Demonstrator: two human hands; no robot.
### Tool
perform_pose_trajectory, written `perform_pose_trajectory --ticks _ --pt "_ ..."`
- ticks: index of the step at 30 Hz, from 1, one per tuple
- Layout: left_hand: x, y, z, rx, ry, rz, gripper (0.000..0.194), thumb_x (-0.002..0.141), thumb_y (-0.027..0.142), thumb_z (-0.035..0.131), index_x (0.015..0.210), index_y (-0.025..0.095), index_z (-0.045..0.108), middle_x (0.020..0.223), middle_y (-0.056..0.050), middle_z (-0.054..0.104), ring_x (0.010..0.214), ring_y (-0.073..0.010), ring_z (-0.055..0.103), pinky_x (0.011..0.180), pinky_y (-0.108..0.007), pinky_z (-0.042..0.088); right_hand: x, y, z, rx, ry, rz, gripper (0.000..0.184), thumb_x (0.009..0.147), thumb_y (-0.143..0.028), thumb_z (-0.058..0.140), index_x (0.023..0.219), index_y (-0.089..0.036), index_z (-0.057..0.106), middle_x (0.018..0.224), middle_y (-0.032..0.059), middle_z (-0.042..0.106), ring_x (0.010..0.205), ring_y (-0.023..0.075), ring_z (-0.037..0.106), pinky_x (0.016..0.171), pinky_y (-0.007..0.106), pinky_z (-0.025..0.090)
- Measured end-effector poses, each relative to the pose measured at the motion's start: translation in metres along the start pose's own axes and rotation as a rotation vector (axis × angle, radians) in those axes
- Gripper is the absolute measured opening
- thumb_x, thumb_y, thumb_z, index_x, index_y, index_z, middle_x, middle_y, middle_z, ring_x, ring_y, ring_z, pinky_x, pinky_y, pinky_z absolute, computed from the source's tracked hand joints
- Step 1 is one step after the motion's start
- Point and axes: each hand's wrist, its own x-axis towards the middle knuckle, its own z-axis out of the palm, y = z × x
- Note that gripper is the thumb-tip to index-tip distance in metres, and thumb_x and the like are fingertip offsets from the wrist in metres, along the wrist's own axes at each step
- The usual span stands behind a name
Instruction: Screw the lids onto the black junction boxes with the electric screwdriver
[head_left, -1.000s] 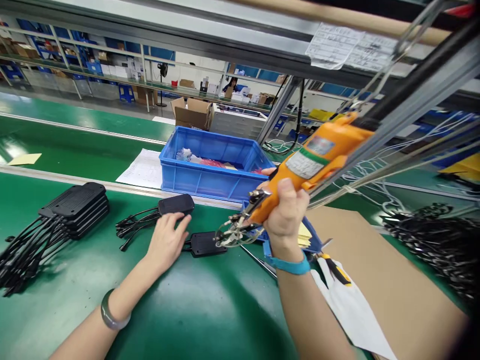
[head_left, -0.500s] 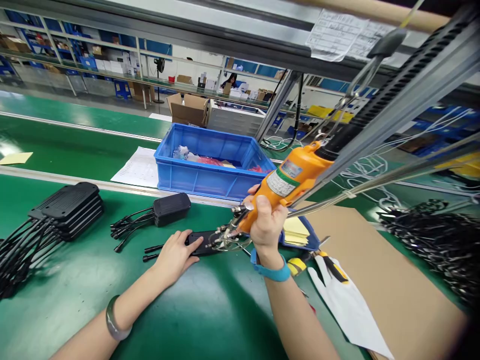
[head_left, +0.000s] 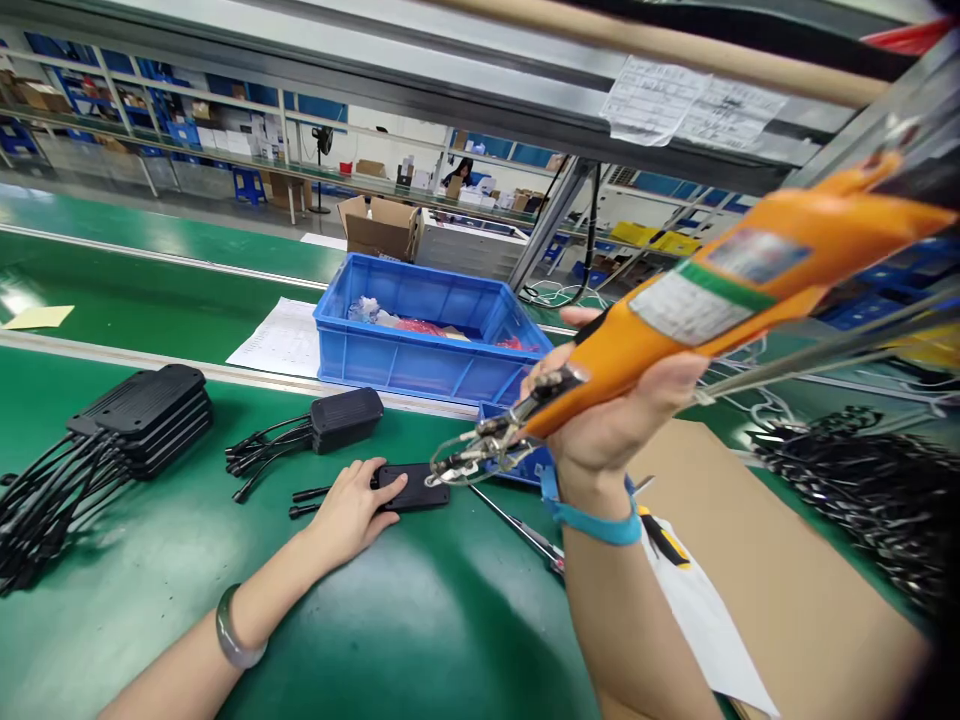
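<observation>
Orange power tool (head_left: 690, 300), gripped in the right hand (head_left: 604, 430), points toward the right end of the black cabled case (head_left: 426, 487) beneath the loosely spread left hand (head_left: 351, 515), apparently mid-operation, completion unconfirmed, with similar cases (head_left: 346, 420) just beyond.

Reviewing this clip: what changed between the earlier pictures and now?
The left hand shifted from by the thicker black block onto the nearer black box. The right hand, still holding the orange tool, leaned it rightward. The blue bin stayed put.
</observation>
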Motion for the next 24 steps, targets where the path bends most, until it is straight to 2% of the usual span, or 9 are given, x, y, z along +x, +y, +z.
perform_pose_trajectory --ticks 4,9,12,19,24 --pt "0.0 0.001 -0.001 0.011 -0.025 -0.019 0.051 0.09 0.032 0.06 0.14 0.031 0.05 0.129 -0.016 0.05 0.109 -0.0312 0.052 0.093 -0.048 0.047 0.018 0.009 0.008 -0.013 0.018 -0.021 0.057 0.081 -0.068 0.05 0.095 -0.016 0.067 0.056 0.0004 0.053 0.041 0.0119 0.051 0.035 0.023 0.039" --pt "0.001 0.003 0.0 0.014 -0.036 -0.029 0.051 0.09 0.028 0.061 0.14 0.031 0.05 0.128 -0.015 0.05 0.11 -0.0306 0.051 0.094 -0.048 0.047 0.002 0.048 0.003 -0.038 -0.035 0.059 0.056 0.082 -0.07 0.047 0.097 -0.018 0.064 0.055 -0.0019 0.052 0.039 0.0107 0.047 0.034 0.022 0.039" --pt "0.001 0.004 -0.001 0.026 -0.034 -0.03 0.052 0.09 0.027 0.061 0.14 0.031 0.05 0.129 -0.015 0.051 0.109 -0.0299 0.051 0.094 -0.048 0.047 -0.007 0.063 -0.001 -0.044 -0.061 0.093 0.056 0.082 -0.07 0.046 0.099 -0.019 0.063 0.056 -0.0024 0.053 0.039 0.0112 0.048 0.033 0.023 0.04" --pt "0.002 0.003 -0.001 0.028 -0.039 -0.032 0.05 0.09 0.028 0.061 0.139 0.031 0.051 0.132 -0.015 0.05 0.11 -0.0305 0.05 0.093 -0.048 0.047 -0.013 0.069 -0.001 -0.067 -0.025 0.075 0.048 0.084 -0.064 0.05 0.086 -0.018 0.061 0.054 -0.0028 0.052 0.037 0.0092 0.047 0.033 0.02 0.038" --pt "0.002 0.002 0.001 0.04 -0.012 -0.02 0.05 0.089 0.029 0.063 0.138 0.031 0.053 0.13 -0.014 0.051 0.108 -0.0292 0.051 0.091 -0.047 0.049 -0.016 0.072 0.002 -0.066 -0.038 0.125 0.05 0.083 -0.067 0.051 0.086 -0.017 0.06 0.055 -0.0028 0.052 0.037 0.0089 0.046 0.032 0.019 0.038"
